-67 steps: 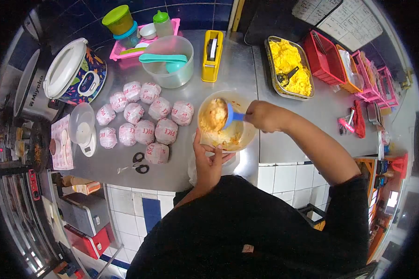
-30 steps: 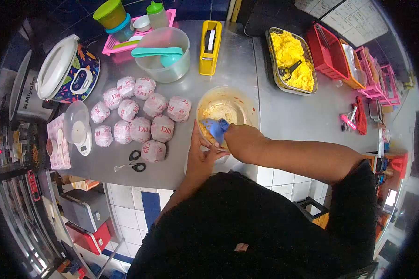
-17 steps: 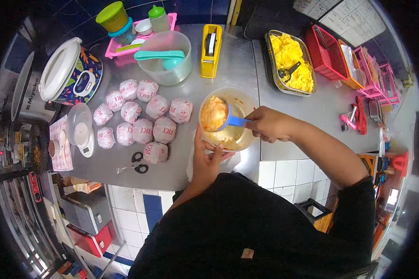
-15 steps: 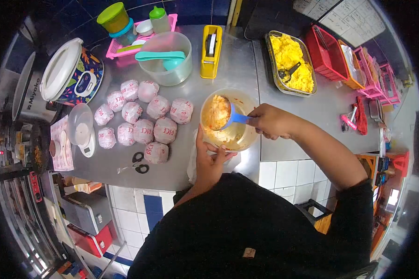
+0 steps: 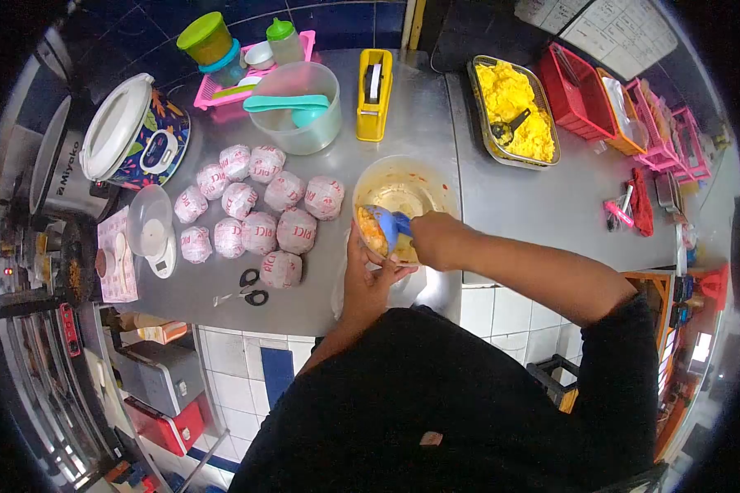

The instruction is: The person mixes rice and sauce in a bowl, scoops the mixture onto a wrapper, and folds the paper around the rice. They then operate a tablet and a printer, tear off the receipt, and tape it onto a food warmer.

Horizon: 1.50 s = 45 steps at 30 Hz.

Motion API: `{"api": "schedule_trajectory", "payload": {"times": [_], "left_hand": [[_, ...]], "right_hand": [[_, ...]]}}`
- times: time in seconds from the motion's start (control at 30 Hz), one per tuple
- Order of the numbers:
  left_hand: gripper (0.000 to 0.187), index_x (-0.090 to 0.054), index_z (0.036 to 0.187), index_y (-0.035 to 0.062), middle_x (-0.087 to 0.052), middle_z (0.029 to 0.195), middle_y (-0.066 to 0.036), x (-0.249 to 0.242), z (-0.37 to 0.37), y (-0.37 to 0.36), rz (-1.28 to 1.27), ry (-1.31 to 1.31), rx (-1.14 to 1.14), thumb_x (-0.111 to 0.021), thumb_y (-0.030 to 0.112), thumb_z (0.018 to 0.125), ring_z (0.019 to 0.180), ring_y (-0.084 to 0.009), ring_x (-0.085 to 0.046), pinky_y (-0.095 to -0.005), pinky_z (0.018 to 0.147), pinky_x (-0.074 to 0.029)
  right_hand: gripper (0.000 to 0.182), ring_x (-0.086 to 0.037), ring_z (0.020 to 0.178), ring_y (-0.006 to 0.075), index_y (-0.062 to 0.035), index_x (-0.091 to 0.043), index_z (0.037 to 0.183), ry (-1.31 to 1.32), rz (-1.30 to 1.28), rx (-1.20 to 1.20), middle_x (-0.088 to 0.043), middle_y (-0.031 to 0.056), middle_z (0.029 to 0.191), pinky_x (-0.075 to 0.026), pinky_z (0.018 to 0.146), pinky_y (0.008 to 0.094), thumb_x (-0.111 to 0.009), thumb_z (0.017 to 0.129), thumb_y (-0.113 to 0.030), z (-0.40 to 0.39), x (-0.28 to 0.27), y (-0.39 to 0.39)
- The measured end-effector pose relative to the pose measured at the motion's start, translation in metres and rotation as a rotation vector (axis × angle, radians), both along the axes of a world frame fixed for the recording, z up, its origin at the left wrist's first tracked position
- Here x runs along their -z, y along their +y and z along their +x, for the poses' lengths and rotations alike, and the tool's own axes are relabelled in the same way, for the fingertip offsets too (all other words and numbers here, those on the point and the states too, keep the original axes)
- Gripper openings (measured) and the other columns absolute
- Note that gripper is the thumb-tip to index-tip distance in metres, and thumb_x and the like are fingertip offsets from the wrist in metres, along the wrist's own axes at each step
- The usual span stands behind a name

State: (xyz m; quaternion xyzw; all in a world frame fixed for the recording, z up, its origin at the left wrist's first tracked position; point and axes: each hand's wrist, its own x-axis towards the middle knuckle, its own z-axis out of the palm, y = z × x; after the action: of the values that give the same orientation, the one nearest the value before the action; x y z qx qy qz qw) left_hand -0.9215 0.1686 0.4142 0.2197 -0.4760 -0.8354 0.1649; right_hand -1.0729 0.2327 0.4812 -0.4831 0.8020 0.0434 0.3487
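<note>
A translucent plastic tub point(image 5: 423, 185) with food smears inside stands near the front of the counter. My left hand point(image 5: 365, 279) grips its near left side, with thumb and fingers around the wall. My right hand point(image 5: 437, 240) is closed around the handle of a blue scoop point(image 5: 386, 226). The scoop is tilted inside the tub, against its left wall, beside the left hand. A load of orange-yellow, rice-like food point(image 5: 372, 232) shows in and around the scoop. Part of the tub's near side is hidden by my hands.
Several paper-wrapped balls printed "RICE" point(image 5: 297, 230) sit to the left, near black-handled scissors point(image 5: 256, 297) and a kitchen scale point(image 5: 164, 261). Behind are a tub point(image 5: 321, 131) with a turquoise spoon and a yellow tape dispenser point(image 5: 372, 115). A scrambled-egg tray point(image 5: 501, 162) stands right.
My right hand has brought the scoop down and toward me, tipping it from a heaped, level hold to a slant at the tub's left wall. The left hand keeps its grip.
</note>
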Motion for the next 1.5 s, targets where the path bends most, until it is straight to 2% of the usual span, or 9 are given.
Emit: {"api": "schedule_trajectory", "payload": {"times": [0.17, 0.23, 0.27, 0.47, 0.57, 0.73, 0.97, 1.43, 1.5], "left_hand": [[0.08, 0.003, 0.145, 0.0127, -0.045, 0.104, -0.013, -0.003, 0.001, -0.003, -0.049, -0.021, 0.033, -0.051, -0.004, 0.088, 0.098, -0.0293, -0.06, -0.0426, 0.083, -0.056], [0.082, 0.002, 0.146, 0.0127, -0.045, 0.097, -0.011, 0.002, 0.003, -0.001, -0.067, -0.013, 0.023, -0.053, -0.004, 0.087, 0.094, -0.0277, -0.061, -0.0416, 0.083, -0.056], [0.082, 0.002, 0.146, 0.0127, -0.045, 0.097, -0.011, 0.002, 0.004, -0.001, -0.072, -0.009, 0.028, -0.053, -0.004, 0.087, 0.094, -0.0277, -0.061, -0.0416, 0.083, -0.056], [0.082, 0.003, 0.146, 0.0131, -0.047, 0.094, -0.009, 0.008, 0.014, 0.002, -0.132, -0.025, 0.006, -0.054, 0.0, 0.088, 0.09, -0.0271, -0.062, -0.0383, 0.08, -0.057], [0.063, -0.021, 0.142, 0.0074, -0.05, 0.098, -0.011, 0.032, 0.037, -0.006, -0.172, -0.073, -0.004, -0.055, 0.005, 0.089, 0.087, -0.025, -0.063, -0.0349, 0.074, -0.056], [0.031, -0.056, 0.11, 0.0028, -0.052, 0.105, -0.017, 0.064, 0.071, -0.024, -1.053, -0.283, 0.199, -0.062, 0.006, 0.079, 0.1, -0.0317, -0.057, -0.04, 0.083, -0.047], [0.061, -0.052, 0.117, 0.0026, -0.05, 0.119, -0.021, 0.093, 0.089, -0.026, -1.352, -0.245, 0.16, -0.075, 0.025, 0.066, 0.114, -0.0394, -0.044, -0.0473, 0.097, -0.036], [0.112, -0.029, 0.135, -0.0013, -0.035, 0.133, -0.022, 0.065, 0.123, -0.046, -1.428, -0.458, 0.278, -0.084, 0.048, 0.051, 0.13, -0.0395, -0.029, -0.05, 0.104, -0.027], [0.112, -0.029, 0.135, -0.002, -0.035, 0.134, -0.021, 0.065, 0.127, -0.052, -1.446, -0.442, 0.282, -0.084, 0.047, 0.051, 0.131, -0.0387, -0.029, -0.0489, 0.105, -0.026]], "right_hand": [[0.03, -0.064, 0.083, 0.0366, 0.0037, -0.062, 0.101, -0.093, -0.181, 0.077, -0.065, 0.0224, 0.083, -0.049, 0.076, 0.0421, -0.057, 0.086, -0.021, -0.031, 0.023, 0.026], [0.032, -0.062, 0.064, 0.0277, 0.0044, -0.06, 0.107, -0.277, -0.283, 0.172, -0.062, 0.0164, 0.071, -0.049, 0.06, 0.0382, -0.057, 0.087, -0.021, -0.033, 0.004, 0.029], [0.032, -0.047, 0.047, 0.0138, 0.0027, -0.059, 0.113, -0.474, -0.116, 0.447, -0.051, 0.0058, 0.061, -0.038, 0.042, 0.0296, -0.056, 0.089, -0.019, -0.031, -0.018, 0.031], [0.037, -0.031, 0.041, 0.0046, -0.0016, -0.055, 0.123, -0.875, -0.211, 0.843, -0.044, -0.0018, 0.061, -0.022, 0.034, 0.021, -0.056, 0.09, -0.018, -0.027, -0.03, 0.056], [0.038, -0.032, 0.041, 0.0042, -0.0019, -0.053, 0.125, -0.948, -0.405, 0.941, -0.045, -0.0012, 0.064, -0.023, 0.034, 0.0203, -0.056, 0.09, -0.018, -0.013, -0.027, 0.078], [0.044, -0.038, 0.037, 0.0061, -0.0056, -0.043, 0.134, -1.162, -0.575, 1.111, -0.048, 0.0003, 0.065, -0.027, 0.031, 0.0206, -0.052, 0.092, -0.014, 0.038, -0.04, 0.091], [0.043, -0.034, 0.038, 0.0045, -0.0065, -0.042, 0.133, -1.577, -0.449, 1.085, -0.054, 0.002, 0.072, -0.026, 0.032, 0.0188, -0.051, 0.091, -0.012, 0.116, -0.006, 0.077], [0.04, -0.036, 0.04, 0.0065, -0.0051, -0.049, 0.13, -1.276, -0.698, 1.469, -0.051, 0.0002, 0.067, -0.028, 0.035, 0.0206, -0.053, 0.089, -0.009, 0.16, 0.097, 0.062], [0.042, -0.038, 0.045, 0.0059, -0.0052, -0.05, 0.13, -0.897, -0.759, 1.468, -0.049, -0.003, 0.064, -0.03, 0.04, 0.0221, -0.054, 0.089, -0.008, 0.165, 0.102, 0.061]]}}
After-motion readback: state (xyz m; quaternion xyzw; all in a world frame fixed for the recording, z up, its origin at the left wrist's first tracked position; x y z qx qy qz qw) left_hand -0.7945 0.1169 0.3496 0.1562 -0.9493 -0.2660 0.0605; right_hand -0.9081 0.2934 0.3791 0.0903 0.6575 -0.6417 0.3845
